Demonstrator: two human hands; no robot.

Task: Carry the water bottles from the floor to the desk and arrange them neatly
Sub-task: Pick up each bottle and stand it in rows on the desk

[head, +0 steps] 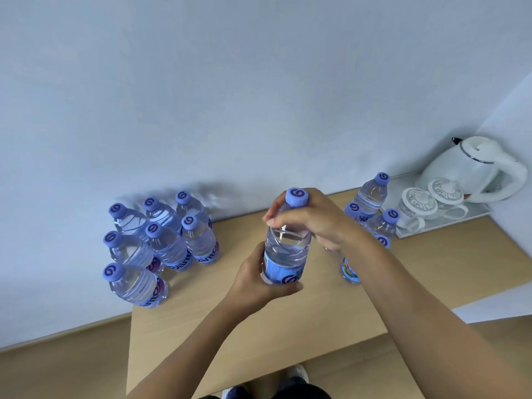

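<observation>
- Left hand and right hand both clasp one clear plastic blue-capped water bottle above the light wooden desk.
- Seven bottles grouped left; several right, ungrouped.

Bottle labels: partial "ante"; caps: purple swirl logo.

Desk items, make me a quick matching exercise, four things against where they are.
1. held bottle
2. kettle
3. seven-bottle cluster
4. two cups

A. desk's left end
B. on the tray, in front of the kettle
C. far right corner
D. gripped by left hand and right hand

Pairs: 1-D, 2-C, 3-A, 4-B
</observation>
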